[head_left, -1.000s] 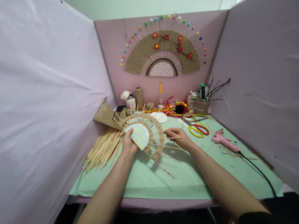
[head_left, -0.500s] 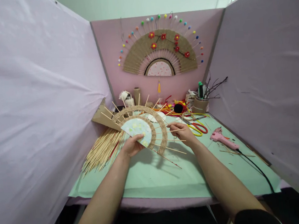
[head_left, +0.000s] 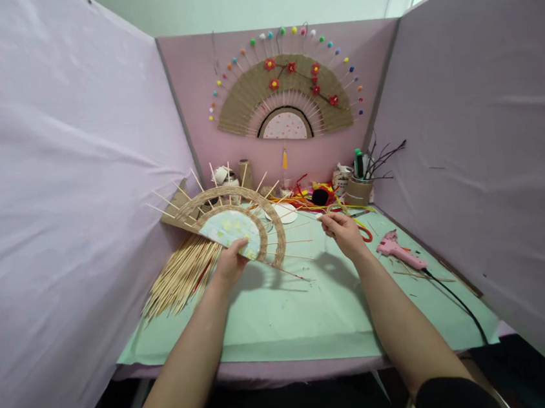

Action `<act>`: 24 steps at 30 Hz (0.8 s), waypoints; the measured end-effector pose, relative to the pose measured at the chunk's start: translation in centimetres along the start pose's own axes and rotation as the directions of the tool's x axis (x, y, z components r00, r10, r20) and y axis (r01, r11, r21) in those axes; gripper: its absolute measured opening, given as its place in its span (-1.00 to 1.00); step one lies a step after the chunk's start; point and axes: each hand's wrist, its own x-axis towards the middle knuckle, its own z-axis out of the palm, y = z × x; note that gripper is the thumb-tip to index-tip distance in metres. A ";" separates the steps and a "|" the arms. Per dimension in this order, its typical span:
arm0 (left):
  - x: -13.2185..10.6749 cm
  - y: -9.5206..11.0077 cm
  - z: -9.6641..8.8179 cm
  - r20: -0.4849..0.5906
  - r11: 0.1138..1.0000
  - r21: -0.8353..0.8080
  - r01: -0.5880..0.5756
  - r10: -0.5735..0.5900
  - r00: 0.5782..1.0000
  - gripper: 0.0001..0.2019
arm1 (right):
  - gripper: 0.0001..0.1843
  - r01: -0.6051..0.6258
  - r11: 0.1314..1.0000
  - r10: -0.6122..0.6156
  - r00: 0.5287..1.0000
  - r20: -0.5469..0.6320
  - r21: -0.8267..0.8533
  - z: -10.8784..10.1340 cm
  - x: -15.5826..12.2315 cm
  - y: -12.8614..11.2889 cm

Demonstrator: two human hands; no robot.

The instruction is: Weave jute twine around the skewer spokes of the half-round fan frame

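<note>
My left hand (head_left: 232, 260) grips a half-round fan frame (head_left: 279, 229) by its straight lower edge, thumb on the pale floral half-disc (head_left: 231, 226). Wooden sticks radiate from the half-disc, and two bands of brown twine are woven through them. The frame is held tilted above the table. To its right, my right hand (head_left: 341, 230) is closed in a pinch on a thin strand of twine, hard to see against the table. Scissors with a red and yellow handle (head_left: 365, 233) lie partly hidden behind that hand.
Loose wooden sticks (head_left: 177, 275) are piled at left beside a cardboard piece (head_left: 175, 207). A pink glue gun (head_left: 401, 252) with a black cord lies at right. Pipe cleaners, a jar of twigs and markers (head_left: 359, 188) line the back. A finished fan (head_left: 237, 104) hangs on the wall.
My left hand has moved the fan frame left and slightly up. My right hand has drawn away from the sticks, widening the gap between hand and frame. The view has shifted slightly.
</note>
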 end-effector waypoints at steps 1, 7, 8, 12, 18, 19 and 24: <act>0.0 -0.1 0.0 0.002 1.000 0.005 -0.013 0.013 1.000 -0.49 | -0.69 0.001 1.000 -0.001 1.000 0.010 -0.009 0.1 -0.1 0.0; -0.2 0.1 0.2 0.018 0.999 -0.035 -0.014 0.014 1.000 -0.52 | -0.67 -0.066 0.998 0.065 0.987 0.150 0.003 0.8 -0.7 -0.5; -0.3 0.2 0.3 0.023 0.999 -0.046 -0.003 0.004 1.000 -0.53 | -0.67 -0.084 0.996 0.077 0.985 0.157 0.041 0.9 -0.8 -0.5; -0.7 0.3 0.7 0.068 0.996 -0.071 0.048 -0.043 0.997 -0.53 | -0.69 -0.153 0.976 0.120 0.973 0.199 0.157 1.7 -1.1 -0.4; -1.2 -0.5 1.0 0.152 0.995 -0.068 0.074 -0.063 0.986 -0.48 | -0.67 -0.202 0.979 0.180 0.872 0.455 -0.001 3.6 -2.3 0.5; -1.2 -0.5 1.0 0.154 0.995 -0.068 0.070 -0.059 0.986 -0.48 | -0.67 -0.196 0.980 0.179 0.865 0.468 -0.013 3.7 -2.4 0.6; -0.9 -0.1 0.8 0.130 0.996 -0.086 0.019 -0.008 0.991 -0.48 | -0.65 -0.132 0.987 0.158 0.907 0.390 -0.092 3.4 -2.2 0.2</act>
